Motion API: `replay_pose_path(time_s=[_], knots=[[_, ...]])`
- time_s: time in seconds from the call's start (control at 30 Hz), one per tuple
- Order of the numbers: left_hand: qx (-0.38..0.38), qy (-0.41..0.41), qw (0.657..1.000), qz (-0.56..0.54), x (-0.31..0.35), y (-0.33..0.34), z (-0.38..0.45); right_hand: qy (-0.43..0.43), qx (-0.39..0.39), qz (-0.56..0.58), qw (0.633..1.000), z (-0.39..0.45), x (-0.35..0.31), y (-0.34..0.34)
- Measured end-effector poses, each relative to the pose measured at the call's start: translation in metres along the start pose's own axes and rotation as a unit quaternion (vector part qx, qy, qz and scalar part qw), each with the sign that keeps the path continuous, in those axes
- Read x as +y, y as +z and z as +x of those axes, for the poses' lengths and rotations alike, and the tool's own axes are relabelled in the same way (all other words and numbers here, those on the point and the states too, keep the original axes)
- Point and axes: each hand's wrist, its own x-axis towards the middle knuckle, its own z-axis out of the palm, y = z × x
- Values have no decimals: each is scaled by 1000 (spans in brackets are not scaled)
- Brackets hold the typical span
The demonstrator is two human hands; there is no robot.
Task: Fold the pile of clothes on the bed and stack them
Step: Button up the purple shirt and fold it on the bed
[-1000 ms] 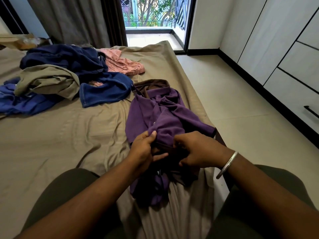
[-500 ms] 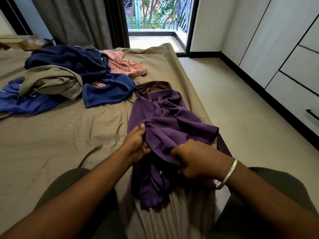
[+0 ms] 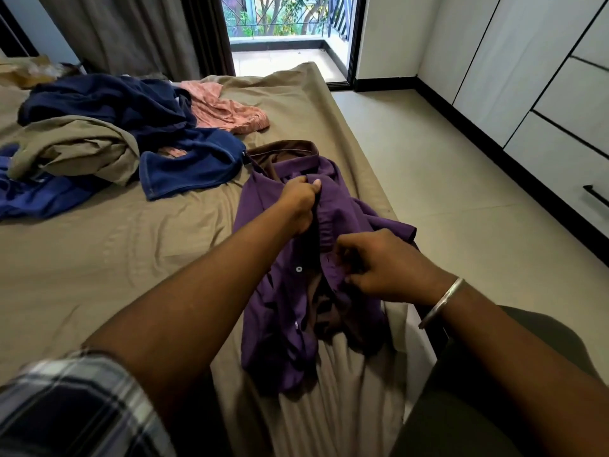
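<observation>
Tan-sheeted bed (image 3: pixel 99 265) beside pale tiled floor (image 3: pixel 461 199) and white wardrobe (image 3: pixel 543 77).

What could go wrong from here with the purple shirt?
The purple shirt lies by the bed's edge, its hem hanging off; pulled by the left hand and right hand, it might slide floorward. It is bunched, so creases could get folded in.

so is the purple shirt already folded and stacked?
No. The purple shirt lies rumpled and open along the bed edge, with the left hand gripping it near the collar and the right hand pinching its front.
</observation>
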Motion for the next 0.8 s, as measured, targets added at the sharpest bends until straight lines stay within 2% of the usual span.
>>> replay_pose_path(time_s=[0.13, 0.2, 0.27, 0.33, 0.4, 0.47, 0.53, 0.6, 0.67, 0.8], knots=[[-28, -35, 999, 25, 1, 4, 17, 64, -92, -117, 987, 3, 3, 2], [-44, -39, 995, 75, -2, 1, 21, 88, -126, -134, 979, 4, 5, 8], [-15, 10, 985, 171, -7, -5, 18, 101, -159, -130, 973, 5, 3, 12], [35, 91, 946, 309, -12, -15, 4, 91, -178, -122, 972, 5, -1, 12], [53, 144, 918, 366, -18, -25, -29, 67, -198, -125, 970, 4, -5, 13], [34, 120, 915, 384, -29, -40, -61, 54, -217, -139, 965, 3, -9, 16], [5, 73, 902, 425, -42, -57, -87, 36, -175, -145, 973, 3, -14, 22], [-7, 71, 868, 492, -52, -74, -100, 21, -85, -114, 990, 6, -17, 25], [9, 85, 843, 531, -56, -89, -107, 23, -34, -76, 996, 10, -14, 26], [29, 95, 837, 538, -62, -104, -107, 61, 20, -41, 997, 18, -4, 34]])
